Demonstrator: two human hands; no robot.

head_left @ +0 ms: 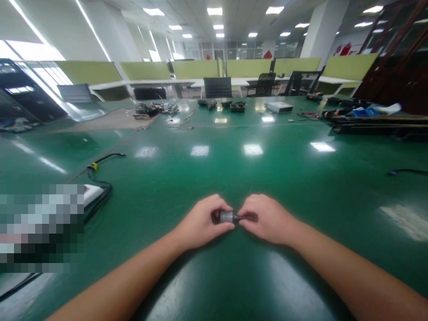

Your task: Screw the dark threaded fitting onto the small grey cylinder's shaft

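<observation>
Low in the middle of the view, both hands meet over a small grey cylinder with dark ends [226,217], lying on its side at or just above the green tabletop [220,174]. Its exact kind cannot be made out. My left hand [203,223] curls around the grey body, thumb on the near side and fingers on the far side. Against its thin dark right end, my right hand [267,218] is closed in a pinch. The outer tip of that dark end is partly hidden by the right fingers.
A black cable with a yellow tag [94,166] lies to the left, beside a white object [92,193] partly blurred out. Another dark cable [408,171] is at right. Far back stand a silver box [279,107], electronic parts [155,109] and stacked dark panels [371,125].
</observation>
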